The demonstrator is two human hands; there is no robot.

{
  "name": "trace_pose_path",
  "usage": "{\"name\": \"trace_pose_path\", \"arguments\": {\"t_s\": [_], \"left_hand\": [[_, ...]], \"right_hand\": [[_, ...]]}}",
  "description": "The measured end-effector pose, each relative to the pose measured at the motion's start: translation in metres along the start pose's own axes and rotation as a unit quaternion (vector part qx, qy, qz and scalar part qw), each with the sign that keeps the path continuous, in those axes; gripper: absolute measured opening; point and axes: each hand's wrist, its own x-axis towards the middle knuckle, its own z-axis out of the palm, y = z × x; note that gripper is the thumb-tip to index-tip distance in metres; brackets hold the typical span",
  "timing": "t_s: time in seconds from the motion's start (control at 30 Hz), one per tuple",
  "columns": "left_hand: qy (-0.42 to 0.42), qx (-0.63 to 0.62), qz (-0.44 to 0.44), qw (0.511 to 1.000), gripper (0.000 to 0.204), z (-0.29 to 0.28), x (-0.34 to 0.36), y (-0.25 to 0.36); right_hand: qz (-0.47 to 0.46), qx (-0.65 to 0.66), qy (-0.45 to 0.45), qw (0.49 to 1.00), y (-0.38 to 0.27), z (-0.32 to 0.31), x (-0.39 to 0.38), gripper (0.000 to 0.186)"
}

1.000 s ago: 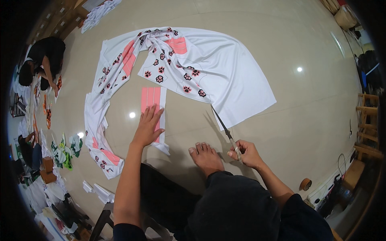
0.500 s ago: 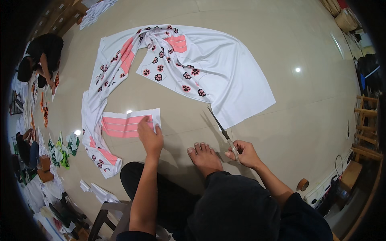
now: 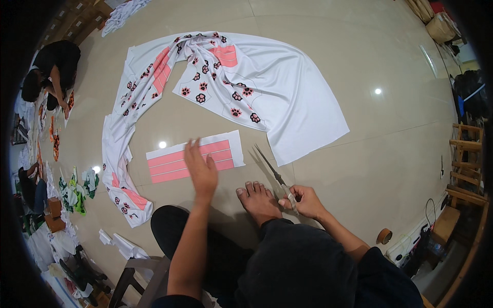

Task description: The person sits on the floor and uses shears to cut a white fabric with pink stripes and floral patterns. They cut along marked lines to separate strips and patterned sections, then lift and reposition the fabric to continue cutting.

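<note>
My left hand (image 3: 202, 174) is over a cut rectangle of pink-and-white striped fabric (image 3: 169, 167), its fingers stretched out and slightly blurred. The rectangle lies flat on the floor, apart from the larger cloth. Whether my fingertips touch it I cannot tell. In my right hand (image 3: 304, 201) is a pair of scissors (image 3: 279, 178), held by the handles beside my bare foot, blades pointing up and left. Beyond both hands a long white cloth (image 3: 307, 110) printed with paw marks and pink panels curves across the floor in folds.
White scraps (image 3: 128, 246) lie near a grey plastic chair (image 3: 136, 264). To the left are green fabric pieces (image 3: 77, 190) and a crouching person (image 3: 56, 66) working on orange-patterned cloth. A tape roll (image 3: 384, 236) and a wooden rack (image 3: 466, 164) are at the right.
The striped rectangle has shifted right, away from the long cloth's lower left part. My left hand has moved slightly right with its fingers extended. The scissors have moved slightly down and left.
</note>
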Motion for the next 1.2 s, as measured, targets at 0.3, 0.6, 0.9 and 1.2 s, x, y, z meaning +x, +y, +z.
{"name": "trace_pose_path", "arguments": {"t_s": [0.3,0.6,0.9,1.2], "left_hand": [[-0.091,0.119,-0.322,0.935,0.126,0.005,0.002,-0.011],[0.013,0.039,-0.014,0.999,0.057,0.034,-0.024,0.015],[0.025,0.010,0.024,0.999,0.009,0.037,-0.016,0.026],[0.027,-0.224,-0.184,0.957,0.020,0.035,-0.043,0.064]], "right_hand": [[0.031,-0.043,-0.038,0.998,-0.005,0.004,0.000,0.041],[0.057,-0.047,-0.053,0.996,-0.001,0.006,0.006,0.044],[0.087,0.044,-0.088,0.991,0.002,0.035,0.020,0.047],[0.132,0.096,-0.088,0.983,-0.024,0.052,0.026,0.052]]}}
